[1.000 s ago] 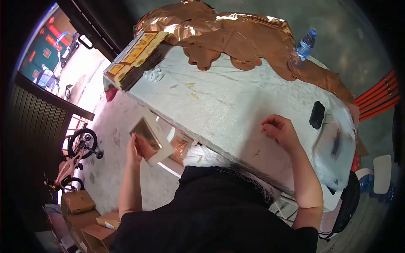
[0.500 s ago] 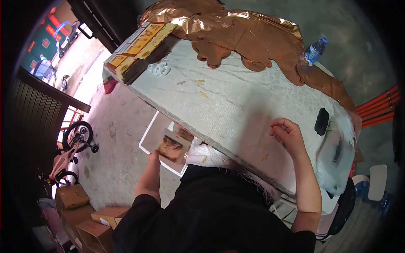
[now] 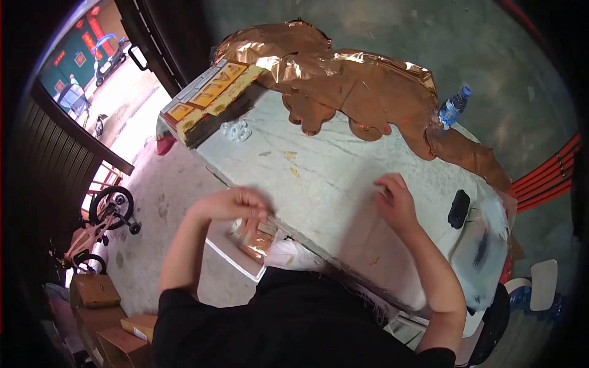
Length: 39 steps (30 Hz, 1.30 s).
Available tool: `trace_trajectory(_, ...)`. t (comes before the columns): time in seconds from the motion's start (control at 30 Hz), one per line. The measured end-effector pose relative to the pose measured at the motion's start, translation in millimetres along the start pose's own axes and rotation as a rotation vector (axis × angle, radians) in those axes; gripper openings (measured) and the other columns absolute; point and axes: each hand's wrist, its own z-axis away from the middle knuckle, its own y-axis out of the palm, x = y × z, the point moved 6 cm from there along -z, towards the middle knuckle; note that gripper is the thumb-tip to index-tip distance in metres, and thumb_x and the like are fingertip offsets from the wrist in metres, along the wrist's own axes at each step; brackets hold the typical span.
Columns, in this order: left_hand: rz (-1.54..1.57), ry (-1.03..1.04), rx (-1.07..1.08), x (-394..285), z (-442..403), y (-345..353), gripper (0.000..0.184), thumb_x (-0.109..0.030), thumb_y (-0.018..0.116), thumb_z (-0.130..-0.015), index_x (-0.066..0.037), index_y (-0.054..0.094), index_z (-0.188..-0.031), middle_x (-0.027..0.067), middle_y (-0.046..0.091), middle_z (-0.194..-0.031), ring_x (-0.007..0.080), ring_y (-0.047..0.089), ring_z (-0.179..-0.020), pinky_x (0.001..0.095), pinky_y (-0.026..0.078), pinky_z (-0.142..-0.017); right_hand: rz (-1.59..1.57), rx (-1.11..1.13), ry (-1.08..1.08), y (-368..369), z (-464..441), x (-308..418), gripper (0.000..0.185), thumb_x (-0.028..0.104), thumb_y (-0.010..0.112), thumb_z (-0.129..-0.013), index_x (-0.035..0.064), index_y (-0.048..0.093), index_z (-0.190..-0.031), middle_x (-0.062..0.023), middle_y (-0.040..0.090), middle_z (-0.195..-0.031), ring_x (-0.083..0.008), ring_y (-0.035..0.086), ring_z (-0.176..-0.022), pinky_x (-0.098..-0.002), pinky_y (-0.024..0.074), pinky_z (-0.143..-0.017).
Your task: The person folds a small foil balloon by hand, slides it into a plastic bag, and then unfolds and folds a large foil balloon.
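Well left of the counter [image 3: 319, 184] is a bicycle [image 3: 86, 239]. Below the counter's near edge sits a white box [image 3: 233, 260] holding copper-coloured foil [image 3: 257, 245]; above that edge is the left hand [image 3: 233, 205], fingers blurred, bent and apart. Over the counter hangs the right hand [image 3: 397, 205], fingers curled, thumb apart.

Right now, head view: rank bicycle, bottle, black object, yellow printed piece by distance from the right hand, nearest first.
From the right hand:
1. Black object: on the table, to its right.
2. Bottle: beyond it, by the copper foil.
3. Yellow printed piece: far left corner.
4. Bicycle: off the table, far left.
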Motion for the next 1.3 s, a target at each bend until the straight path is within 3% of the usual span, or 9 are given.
trace_trajectory(0.07, -0.202, 0.13, -0.19, -44.2, -25.6, -29.1, 0.023, -0.024, 0.059, -0.093, -0.003, 0.068, -0.091, 0.0021, 0.065, -0.076, 0.0074, 0.06, -0.071, 0.0239, 0.048, -0.062, 0.246, -0.11, -0.391, 10.1, -27.8, 10.6, 0.033, 0.005, 0.065, -0.075, 0.0031, 0.059, -0.107, -0.0141, 0.055, -0.112, -0.0287, 0.056, -0.097, -0.0381, 0.0454, -0.084)
trace_trajectory(0.17, -0.801, 0.35, -0.727, -87.2, -81.0, -68.1, 0.022, -0.016, 0.066, -0.083, 0.0, 0.065, -0.098, 0.0116, 0.067, -0.093, 0.0233, 0.064, -0.079, 0.0334, 0.051, -0.07, 0.386, -0.141, -0.368, 24.4, -74.4, 18.0, 0.039, 0.01, 0.064, -0.078, 0.0048, 0.055, -0.116, -0.015, 0.05, -0.128, -0.0338, 0.046, -0.119, -0.0425, 0.0385, -0.098)
trace_trajectory(0.27, -1.281, 0.65, -0.848, -83.8, -135.0, -100.5, 0.033, -0.012, 0.067, -0.076, -0.002, 0.063, -0.107, 0.0149, 0.064, -0.101, 0.0333, 0.063, -0.086, 0.039, 0.052, -0.076, 0.482, -0.177, -0.323, 39.7, -113.8, 13.1, 0.05, 0.014, 0.065, -0.079, 0.0055, 0.05, -0.127, -0.0168, 0.042, -0.14, -0.0339, 0.037, -0.13, -0.0452, 0.0297, -0.107)
trace_trajectory(0.37, -1.326, 0.662, -0.799, -62.7, -172.1, -127.3, 0.032, -0.014, 0.067, -0.071, -0.009, 0.066, -0.103, 0.0109, 0.061, -0.109, 0.0293, 0.061, -0.096, 0.0394, 0.051, -0.081, 0.542, -0.162, -0.284, 49.8, -140.5, -0.3, 0.058, 0.021, 0.064, -0.081, 0.0058, 0.045, -0.134, -0.0175, 0.037, -0.144, -0.0332, 0.029, -0.137, -0.0466, 0.0239, -0.111)
trace_trajectory(0.57, -0.869, 0.379, -0.834, -54.1, -174.4, -168.4, 0.025, -0.022, 0.071, -0.075, -0.009, 0.067, -0.096, 0.0154, 0.066, -0.092, 0.0337, 0.063, -0.084, 0.042, 0.05, -0.075, 0.622, -0.141, -0.057, 60.9, -158.8, -46.5, 0.062, 0.039, 0.056, -0.087, 0.0044, 0.045, -0.136, -0.0163, 0.035, -0.147, -0.0318, 0.026, -0.139, -0.0482, 0.0198, -0.113)
trace_trajectory(0.8, -1.095, 0.292, -0.933, -93.9, -151.5, -162.1, 0.034, -0.039, 0.076, -0.071, -0.012, 0.066, -0.09, 0.0114, 0.066, -0.083, 0.0335, 0.062, -0.08, 0.0429, 0.048, -0.068, 0.598, -0.171, -0.088, 59.2, -154.4, -41.0, 0.061, 0.039, 0.056, -0.087, 0.0037, 0.046, -0.135, -0.0167, 0.039, -0.145, -0.032, 0.03, -0.137, -0.0481, 0.0192, -0.113)
trace_trajectory(0.97, -0.462, 0.372, -0.543, -76.3, -170.4, -189.5, 0.069, -0.022, 0.087, -0.065, 0.0, 0.052, -0.12, 0.0037, 0.064, -0.111, 0.0137, 0.056, -0.103, 0.0318, 0.043, -0.097, 0.61, -0.077, -0.016, 58.5, -155.4, -39.4, 0.06, 0.039, 0.052, -0.09, 0.0065, 0.041, -0.139, -0.0161, 0.03, -0.15, -0.0286, 0.022, -0.142, -0.0472, 0.016, -0.114)
trace_trajectory(1.1, -0.246, 0.37, -0.379, -95.1, -154.7, -174.5, 0.085, -0.032, 0.077, -0.078, -0.005, 0.029, -0.143, 0.0067, 0.044, -0.138, 0.0189, 0.039, -0.127, 0.0309, 0.029, -0.108, 0.605, -0.072, -0.027, 59.3, -154.4, -40.7, 0.06, 0.04, 0.052, -0.091, 0.0063, 0.041, -0.14, -0.0163, 0.03, -0.15, -0.0288, 0.022, -0.142, -0.0473, 0.0152, -0.115)
trace_trajectory(1.3, -0.012, 0.41, -0.515, -96.8, -148.2, -185.4, 0.058, -0.028, 0.061, -0.091, -0.004, 0.039, -0.138, 0.0074, 0.053, -0.126, 0.0161, 0.05, -0.114, 0.0293, 0.038, -0.099, 0.526, -0.099, -0.032, 58.3, -155.2, -40.3, 0.06, 0.04, 0.051, -0.091, 0.0049, 0.041, -0.139, -0.0166, 0.032, -0.149, -0.0304, 0.023, -0.141, -0.0473, 0.0146, -0.114)
